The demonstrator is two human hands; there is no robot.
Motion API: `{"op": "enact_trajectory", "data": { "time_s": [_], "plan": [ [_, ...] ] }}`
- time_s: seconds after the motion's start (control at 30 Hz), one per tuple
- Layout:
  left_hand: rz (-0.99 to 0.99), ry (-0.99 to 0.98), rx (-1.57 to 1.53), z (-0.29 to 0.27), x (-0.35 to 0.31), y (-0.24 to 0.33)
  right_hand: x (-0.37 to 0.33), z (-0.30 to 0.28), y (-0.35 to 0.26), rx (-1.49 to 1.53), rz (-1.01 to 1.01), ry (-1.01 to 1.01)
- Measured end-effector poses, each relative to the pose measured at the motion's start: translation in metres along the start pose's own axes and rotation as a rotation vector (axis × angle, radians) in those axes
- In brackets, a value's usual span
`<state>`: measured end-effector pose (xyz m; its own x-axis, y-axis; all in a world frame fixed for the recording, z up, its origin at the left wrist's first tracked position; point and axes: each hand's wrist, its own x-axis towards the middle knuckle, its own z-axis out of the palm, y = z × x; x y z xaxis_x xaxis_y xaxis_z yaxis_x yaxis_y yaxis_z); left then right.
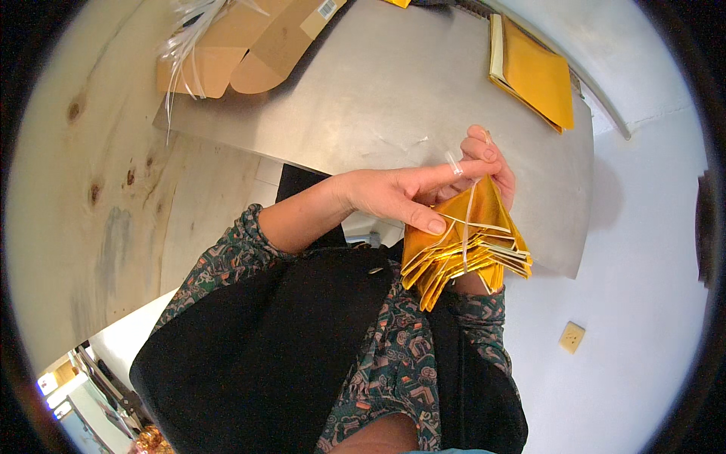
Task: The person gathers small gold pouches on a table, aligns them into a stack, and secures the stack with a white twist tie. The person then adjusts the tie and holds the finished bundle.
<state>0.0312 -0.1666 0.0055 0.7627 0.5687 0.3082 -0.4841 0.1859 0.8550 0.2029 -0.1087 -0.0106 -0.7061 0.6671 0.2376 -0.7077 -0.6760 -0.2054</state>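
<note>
Watching from afar, I see the gold bundle [488, 208] held up, fanned end toward the chest. The left hand [393, 198] pinches its left side; the right hand [502, 172] curls behind its narrow top, grip unclear.

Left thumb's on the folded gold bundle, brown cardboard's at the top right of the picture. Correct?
No: the brown cardboard is at the top left, as the head view shows. The left hand does have its thumb on the folded gold bundle.
</note>
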Motion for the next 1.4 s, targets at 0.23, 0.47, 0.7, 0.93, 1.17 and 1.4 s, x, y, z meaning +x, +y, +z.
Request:
{"op": "enact_trajectory", "data": {
  "time_s": [0.23, 0.47, 0.7, 0.93, 1.17, 1.4],
  "plan": [
    [0.065, 0.153, -0.055, -0.004, -0.007, -0.004, 0.001, 0.009, -0.001, -0.332, -0.102, 0.298],
    [0.258, 0.224, -0.233, -0.004, -0.012, -0.001, 0.012, 0.012, 0.017, -0.310, -0.092, 0.524],
    [0.097, 0.116, 0.034, -0.003, -0.009, 0.012, 0.018, -0.015, 0.025, 0.001, 0.084, 0.283],
    [0.042, 0.199, 0.075, 0.001, -0.013, 0.018, 0.011, -0.024, 0.023, -0.003, 0.125, 0.219],
    [0.178, 0.392, -0.183, -0.014, -0.023, 0.020, -0.003, -0.020, 0.021, -0.448, -0.287, 0.415],
    [0.297, 0.357, -0.206, -0.038, -0.032, 0.028, -0.028, -0.007, 0.010, -0.532, -0.346, 0.573]
  ]
}}
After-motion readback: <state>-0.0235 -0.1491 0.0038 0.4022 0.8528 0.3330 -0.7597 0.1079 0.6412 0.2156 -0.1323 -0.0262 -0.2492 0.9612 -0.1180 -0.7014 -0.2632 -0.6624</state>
